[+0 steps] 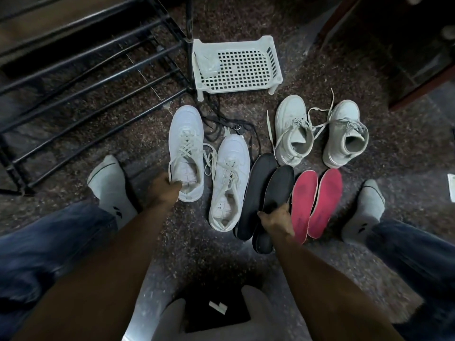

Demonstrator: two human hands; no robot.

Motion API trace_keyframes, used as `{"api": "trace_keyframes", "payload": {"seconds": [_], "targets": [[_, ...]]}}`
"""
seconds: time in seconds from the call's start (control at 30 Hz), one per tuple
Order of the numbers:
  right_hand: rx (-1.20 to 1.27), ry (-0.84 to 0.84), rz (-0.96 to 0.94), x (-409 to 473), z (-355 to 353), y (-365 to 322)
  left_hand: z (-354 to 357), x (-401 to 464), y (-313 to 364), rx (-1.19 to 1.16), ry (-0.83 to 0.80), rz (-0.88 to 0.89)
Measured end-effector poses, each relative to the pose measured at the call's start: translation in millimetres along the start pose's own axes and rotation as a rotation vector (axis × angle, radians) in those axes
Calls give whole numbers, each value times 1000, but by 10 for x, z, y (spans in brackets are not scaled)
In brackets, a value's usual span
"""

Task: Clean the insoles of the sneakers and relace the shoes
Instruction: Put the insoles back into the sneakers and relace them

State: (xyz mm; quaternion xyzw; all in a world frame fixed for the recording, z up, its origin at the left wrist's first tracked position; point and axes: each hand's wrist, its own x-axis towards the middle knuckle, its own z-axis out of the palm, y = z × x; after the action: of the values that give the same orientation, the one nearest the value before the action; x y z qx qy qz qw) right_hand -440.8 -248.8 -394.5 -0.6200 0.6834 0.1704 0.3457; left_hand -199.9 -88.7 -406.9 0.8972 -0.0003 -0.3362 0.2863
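The left hand [164, 190] is gripping the white laced low-top sneaker's [187, 148] heel at its twelve o'clock, while the right hand [274, 217] is pinching a flat black foam insole [278, 190]; no writing is reading clearly.

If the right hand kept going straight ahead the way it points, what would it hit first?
Probably the grey high-top sneaker; the right hand, gripping a black foam insole, points up along it toward that shoe, though depth is unclear.

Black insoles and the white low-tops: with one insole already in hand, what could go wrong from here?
1. The right hand grips one black insole that overlaps the other black insole; lifting may drag it.
2. Loose laces trail between the white sneakers, so the sneaker in the left hand could tug its neighbour.
3. The red insoles lie close by; a mix-up between pairs seems possible.
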Motion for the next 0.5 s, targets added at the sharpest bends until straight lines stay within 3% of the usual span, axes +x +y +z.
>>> {"api": "trace_keyframes", "payload": {"seconds": [0.2,0.3,0.4,0.5], "targets": [[-76,33,61,64,-81,86,0,-52,51,9,41,-10],[-128,75,-88,-6,-85,21,0,-84,67,18,62,-12],[-306,4,-261,-95,21,-67,9,-97,74,22,79,-18],[-335,-7,-192,-164,183,-105,12,-114,79,36,68,-28]]}}
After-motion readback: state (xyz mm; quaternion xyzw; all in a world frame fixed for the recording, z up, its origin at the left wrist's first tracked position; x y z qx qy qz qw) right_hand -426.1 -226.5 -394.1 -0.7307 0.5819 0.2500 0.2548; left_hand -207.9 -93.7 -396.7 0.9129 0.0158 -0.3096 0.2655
